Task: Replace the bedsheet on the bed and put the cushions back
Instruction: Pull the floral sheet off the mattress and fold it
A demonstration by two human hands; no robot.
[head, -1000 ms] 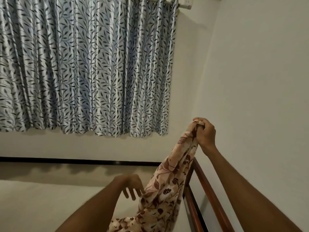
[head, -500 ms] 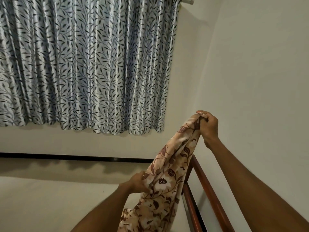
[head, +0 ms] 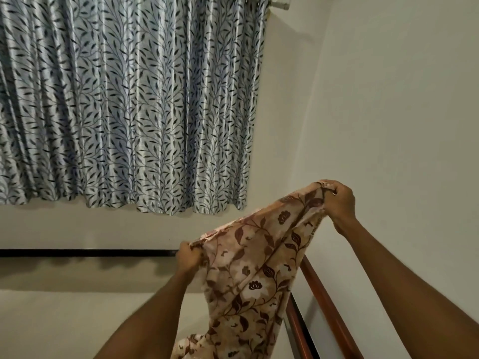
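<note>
A beige bedsheet point(head: 248, 278) with a brown flower and leaf print hangs in the air in front of me. My right hand point(head: 340, 203) grips one bunched end of its top edge, held high near the right wall. My left hand point(head: 188, 260) pinches the same edge lower and to the left, so the cloth spreads between the two hands. The rest of the sheet drops out of view at the bottom. The bare cream mattress point(head: 64, 325) lies below at the left. No cushions are in view.
A red-brown wooden bed rail point(head: 326, 304) runs along the white right wall point(head: 401, 125). A blue-grey leaf-print curtain point(head: 124, 99) covers the window on the far wall, above a dark strip point(head: 77, 253) at the mattress's far side.
My left hand reached the sheet, took hold of its edge and pulled it leftward, spreading the cloth. My right hand rose slightly and moved right while keeping its grip.
</note>
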